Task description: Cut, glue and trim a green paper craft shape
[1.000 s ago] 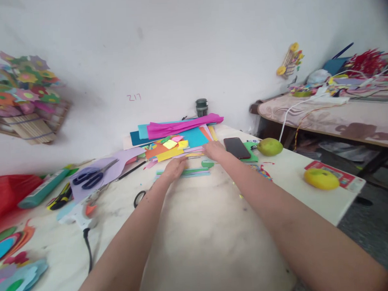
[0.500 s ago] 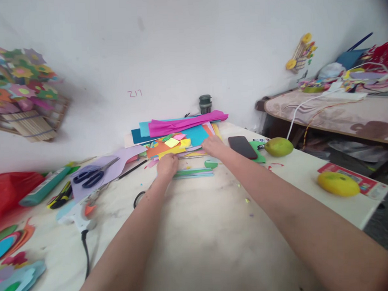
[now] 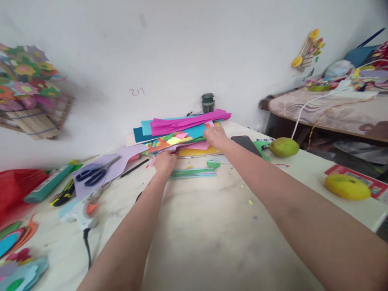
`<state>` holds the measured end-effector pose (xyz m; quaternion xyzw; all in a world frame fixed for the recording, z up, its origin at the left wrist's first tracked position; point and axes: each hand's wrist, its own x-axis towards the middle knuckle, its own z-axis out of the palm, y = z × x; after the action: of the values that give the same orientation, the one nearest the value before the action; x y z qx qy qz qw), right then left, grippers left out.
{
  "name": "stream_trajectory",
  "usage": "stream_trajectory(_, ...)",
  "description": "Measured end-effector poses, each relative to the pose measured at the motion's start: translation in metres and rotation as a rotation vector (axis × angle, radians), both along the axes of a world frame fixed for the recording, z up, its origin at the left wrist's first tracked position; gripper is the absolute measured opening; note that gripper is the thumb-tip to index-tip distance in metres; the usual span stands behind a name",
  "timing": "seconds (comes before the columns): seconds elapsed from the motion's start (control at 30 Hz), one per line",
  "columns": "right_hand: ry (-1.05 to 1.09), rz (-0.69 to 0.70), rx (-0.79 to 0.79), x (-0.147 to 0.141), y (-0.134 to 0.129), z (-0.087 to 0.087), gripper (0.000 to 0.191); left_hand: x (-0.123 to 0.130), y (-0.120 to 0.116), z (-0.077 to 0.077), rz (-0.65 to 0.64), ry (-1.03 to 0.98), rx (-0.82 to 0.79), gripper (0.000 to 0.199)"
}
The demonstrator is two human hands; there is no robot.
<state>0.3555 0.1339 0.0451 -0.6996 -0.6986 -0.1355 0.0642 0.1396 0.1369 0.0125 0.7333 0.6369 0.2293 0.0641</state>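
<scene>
Both my hands are at a pile of coloured paper at the back of the table. My right hand [image 3: 216,137] is closed on the right end of the upper sheets, with its fingertips hidden. My left hand [image 3: 165,161] grips the front left edge, by a pink sheet [image 3: 202,145]. Beneath the raised sheets shows a yellow sheet [image 3: 199,151]. On top lie small cut pieces, among them a pale yellow piece [image 3: 173,141]. In front of the pile are thin green and blue strips [image 3: 193,173] and a green piece [image 3: 213,164].
Scissors [image 3: 98,172], a glue gun [image 3: 81,212], a yellow-black cutter [image 3: 65,193] and paper flowers [image 3: 18,282] lie left. A phone [image 3: 245,144], a green mango [image 3: 284,147] and a yellow mango [image 3: 347,187] are right. A folded magenta sheet [image 3: 189,121] lies behind.
My right hand has moved slightly back and up, raising the front of the upper sheets. More of the yellow sheet beneath shows. My left hand stays near the pile's front left edge.
</scene>
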Motion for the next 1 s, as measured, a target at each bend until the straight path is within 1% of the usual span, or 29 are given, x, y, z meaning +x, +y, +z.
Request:
stream_trajectory(0.1,0.012,0.003,-0.014,0.0,0.002,-0.001,0.032,0.001,-0.003,0.002,0.102,-0.01,0.027,0.037)
stream_trajectory(0.2,0.021,-0.012,-0.042,-0.001,0.003,-0.002,0.029,0.004,-0.007,0.003,0.129,0.014,0.113,0.039)
stream_trajectory(0.27,0.026,-0.035,-0.05,-0.001,0.003,-0.001,0.028,0.008,-0.009,0.003,0.069,0.026,0.19,0.037)
stream_trajectory(0.33,0.038,-0.053,-0.04,-0.002,0.002,0.0,0.029,0.013,-0.009,0.002,-0.049,0.008,0.24,0.036)
stream_trajectory(0.43,0.072,-0.067,-0.011,-0.001,0.001,0.004,0.029,0.02,-0.008,-0.001,-0.222,-0.02,0.229,0.034)
stream_trajectory(0.47,0.082,-0.071,-0.003,-0.001,0.0,0.005,0.029,0.022,-0.007,-0.002,-0.252,-0.013,0.216,0.033)
stream_trajectory(0.53,0.097,-0.071,0.006,0.001,0.001,0.008,0.028,0.023,-0.007,-0.005,-0.273,0.032,0.187,0.033)
stream_trajectory(0.67,0.12,-0.061,0.011,0.003,0.004,0.011,0.027,0.022,-0.007,-0.009,-0.259,0.161,0.163,0.034)
stream_trajectory(0.73,0.138,-0.06,0.023,0.004,0.006,0.013,0.027,0.021,-0.006,-0.01,-0.232,0.188,0.171,0.034)
stream_trajectory(0.9,0.187,-0.058,0.036,0.004,0.007,0.016,0.026,0.019,0.0,-0.011,-0.151,0.119,0.182,0.033)
stream_trajectory(1.0,0.206,-0.049,0.056,0.004,0.007,0.016,0.025,0.014,0.008,-0.011,-0.129,0.067,0.168,0.033)
